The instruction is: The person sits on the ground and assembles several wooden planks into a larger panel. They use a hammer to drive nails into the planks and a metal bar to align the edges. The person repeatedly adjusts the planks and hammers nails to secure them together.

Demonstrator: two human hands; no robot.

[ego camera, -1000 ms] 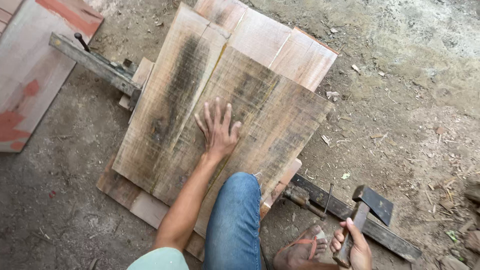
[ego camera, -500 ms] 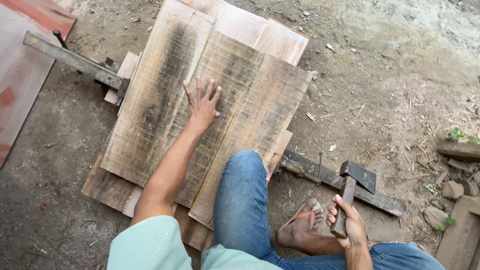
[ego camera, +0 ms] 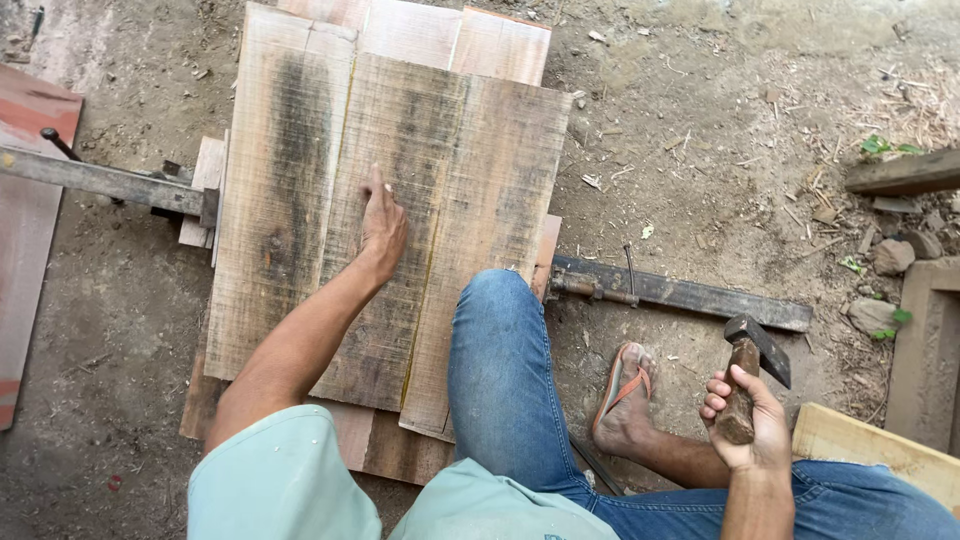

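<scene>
The boards [ego camera: 400, 210] lie edge to edge on the dirt ground [ego camera: 720, 130], and the left hand [ego camera: 382, 225] rests flat on the middle one, fingers straight and close together. The right hand [ego camera: 745, 425] is wrapped tight around the handle of a hammer [ego camera: 752, 365], held head up beside the sandalled foot [ego camera: 625, 400]. A long metal clamp bar [ego camera: 680, 293] (apparently running under the boards) shows at both sides.

The person wears a pale mint-green short-sleeved shirt [ego camera: 290, 480], its loose sleeve ending above the elbow and leaving both forearms bare. The legs are in blue denim jeans [ego camera: 510, 400], faded and creased at the knee. On the bare foot sits an orange flip-flop sandal [ego camera: 622, 392] with thin straps.
</scene>
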